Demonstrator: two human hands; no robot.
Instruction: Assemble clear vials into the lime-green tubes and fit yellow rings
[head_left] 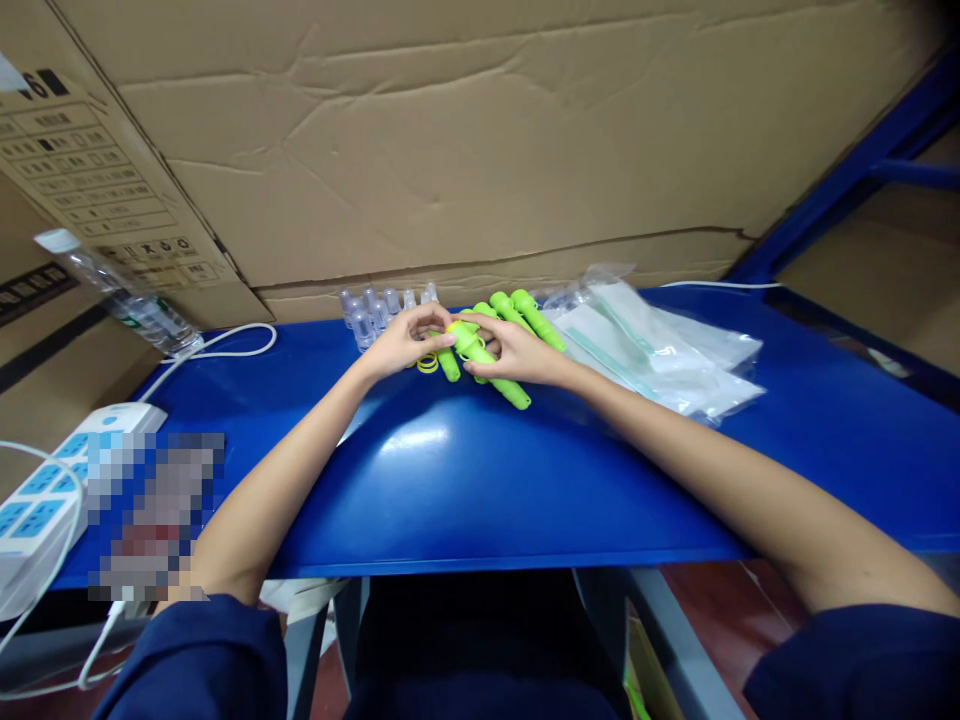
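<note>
My left hand [405, 342] and my right hand [514, 352] meet at the far middle of the blue table [465, 480]. Both pinch one green plastic tube [487, 368] that lies slanted on the table, with a yellow ring near its upper end. A loose yellow ring [427, 362] lies just under my left fingers. More green tubes [525, 310] lie in a row behind my right hand. Small clear plastic caps [371, 312] stand in a cluster behind my left hand.
Clear plastic bags [660, 355] are piled to the right of the tubes. A white power strip [52, 490] and its cable [217, 345] lie at the left edge. A plastic water bottle [124, 295] leans against the cardboard wall [480, 150] behind the table.
</note>
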